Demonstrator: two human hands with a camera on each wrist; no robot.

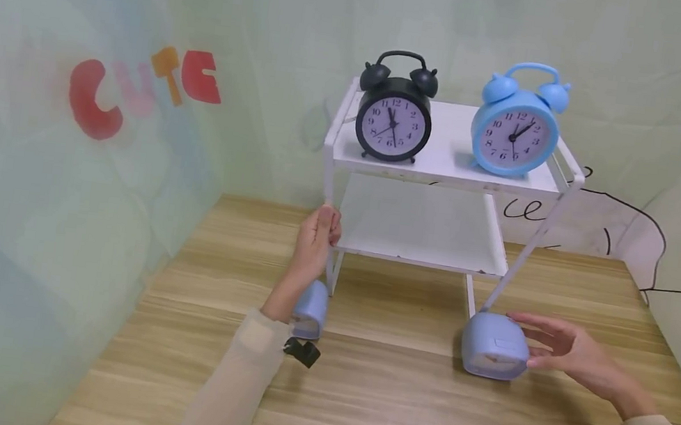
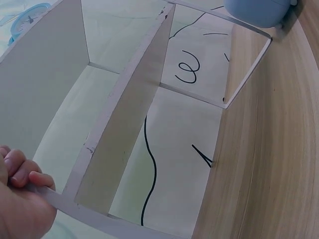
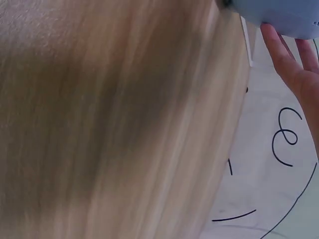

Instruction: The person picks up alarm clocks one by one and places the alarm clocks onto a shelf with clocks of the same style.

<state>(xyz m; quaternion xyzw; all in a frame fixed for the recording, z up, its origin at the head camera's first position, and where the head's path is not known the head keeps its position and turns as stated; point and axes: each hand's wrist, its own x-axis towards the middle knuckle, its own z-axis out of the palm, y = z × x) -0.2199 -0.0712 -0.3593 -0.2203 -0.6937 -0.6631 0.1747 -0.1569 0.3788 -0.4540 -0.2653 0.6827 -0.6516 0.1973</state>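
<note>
My left hand (image 1: 315, 238) grips the left upright of a white two-tier shelf rack (image 1: 423, 262), its fingers curled round the post. In the left wrist view, that hand (image 2: 25, 199) shows at the lower left on the rack's frame. My right hand (image 1: 576, 355) has its fingertips at the right side of a lavender-blue rounded clock (image 1: 493, 338), by the rack's front right leg. From the right wrist view, the fairly straight fingers (image 3: 284, 59) meet that clock's edge. A second lavender-blue clock (image 1: 312, 311) stands by the left leg, partly hidden behind my left wrist.
On the top shelf stand a black twin-bell alarm clock (image 1: 393, 124) and a light-blue one (image 1: 515, 131). The lower shelf (image 1: 421, 222) is a plain white board. Printed cloth walls (image 1: 272, 36) surround the wooden table (image 1: 388, 400) at the back and sides.
</note>
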